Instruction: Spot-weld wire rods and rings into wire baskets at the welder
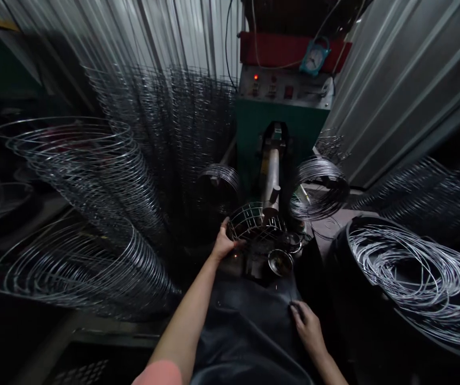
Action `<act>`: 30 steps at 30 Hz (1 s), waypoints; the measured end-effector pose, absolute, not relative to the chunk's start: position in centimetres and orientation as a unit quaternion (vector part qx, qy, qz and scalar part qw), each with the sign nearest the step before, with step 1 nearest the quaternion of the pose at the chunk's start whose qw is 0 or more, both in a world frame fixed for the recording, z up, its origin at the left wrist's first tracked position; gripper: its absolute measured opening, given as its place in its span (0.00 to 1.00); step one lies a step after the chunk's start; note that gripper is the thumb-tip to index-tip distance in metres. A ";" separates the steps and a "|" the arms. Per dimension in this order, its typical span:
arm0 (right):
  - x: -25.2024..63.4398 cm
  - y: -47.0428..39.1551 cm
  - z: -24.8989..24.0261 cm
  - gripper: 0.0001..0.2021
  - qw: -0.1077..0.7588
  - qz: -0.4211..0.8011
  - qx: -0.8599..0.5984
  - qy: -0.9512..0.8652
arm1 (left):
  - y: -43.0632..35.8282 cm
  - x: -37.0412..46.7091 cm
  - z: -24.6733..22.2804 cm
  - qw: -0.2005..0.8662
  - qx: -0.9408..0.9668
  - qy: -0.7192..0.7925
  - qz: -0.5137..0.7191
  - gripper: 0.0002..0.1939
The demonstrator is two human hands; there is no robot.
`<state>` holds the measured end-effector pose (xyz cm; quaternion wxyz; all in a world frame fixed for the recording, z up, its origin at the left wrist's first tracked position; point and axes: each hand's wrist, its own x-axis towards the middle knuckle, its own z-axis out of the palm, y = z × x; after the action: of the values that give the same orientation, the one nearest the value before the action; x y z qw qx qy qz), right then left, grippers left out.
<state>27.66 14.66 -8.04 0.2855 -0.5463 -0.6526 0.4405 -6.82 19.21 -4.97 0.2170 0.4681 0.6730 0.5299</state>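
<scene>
My left hand (224, 245) is closed on the left rim of a round wire basket (246, 220), thumb up along its side. The basket sits under the lower end of a thick metal arm (272, 179) that reaches out from a green machine (249, 123). My right hand (309, 324) is lower, at the right edge of a black apron (249, 331). Its thumb and fingers are pinched together; whatever is between them is too small and dark to make out. A small round metal dish (280, 262) stands just below the basket, with small sparks near it.
Tall stacks of wire rings (85, 160) lean at the left. Coils of rings hang on either side of the arm, the right coil (318, 187) being larger. A black tub (348, 246) of loose wire hoops stands at right. A blue clock (314, 56) is on the machine.
</scene>
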 end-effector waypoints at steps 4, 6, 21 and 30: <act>26.8 15.6 -3.7 0.09 0.214 0.482 -0.502 -0.685 | 18.2 -7.0 -4.2 0.220 0.438 0.649 0.581 0.50; 25.6 16.1 0.3 0.13 0.193 0.515 -0.442 -0.709 | 16.8 -7.1 -3.0 0.205 0.473 0.637 0.573 0.48; 14.7 19.7 5.1 0.09 0.175 0.257 -0.317 -0.896 | 13.5 -3.1 3.5 0.117 0.671 0.647 0.344 0.45; 16.3 20.2 4.4 0.12 0.178 0.255 -0.233 -0.921 | 14.4 -3.3 3.1 0.148 0.663 0.651 0.338 0.45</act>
<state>16.28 20.17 4.43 0.1784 -0.2331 -0.9213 0.2551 -3.32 14.38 3.11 0.1481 0.6634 0.6510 0.3380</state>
